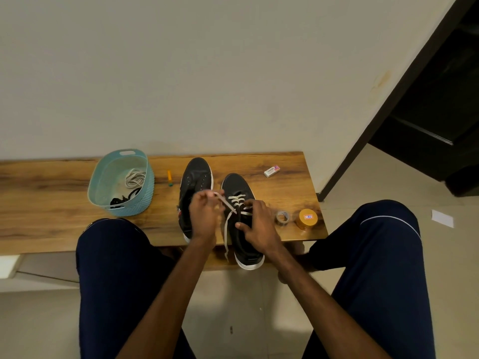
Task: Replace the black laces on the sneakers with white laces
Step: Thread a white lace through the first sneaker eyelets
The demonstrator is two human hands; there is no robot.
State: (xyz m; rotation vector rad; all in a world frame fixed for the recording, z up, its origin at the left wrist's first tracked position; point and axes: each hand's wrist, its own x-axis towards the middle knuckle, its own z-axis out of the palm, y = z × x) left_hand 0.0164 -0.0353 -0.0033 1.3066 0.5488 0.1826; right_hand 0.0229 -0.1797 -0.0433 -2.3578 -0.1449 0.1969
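Leftmost, a teal basket sat on the tabletop, at about 9 o'clock from the shoes. It held a coiled spare white lace and the black laces. Next to it lay an orange pen, and then the unlaced sneaker with its eyelets bare.

Just right of that, the left hand had its fingers closed in a pinch on the working white lace. The strand ran taut from those fingers toward 4 o'clock, down to an eyelet row on the half-laced sneaker. This shoe's long axis ran from 12 to 6 o'clock, toe at 12, with two or three white crossings done near the toe. The lace's other end trailed toward 6 o'clock over the tabletop edge.

The right hand gripped the shoe's right side, fingers curled over the collar and thumb on the tongue area. I judged the left hand the nearer one for feeding the tip into the next eyelet, which lay at roughly 4 o'clock from it.

Farther right stood a tape roll and a gold-lidded jar, with a small box at 12 o'clock from them.
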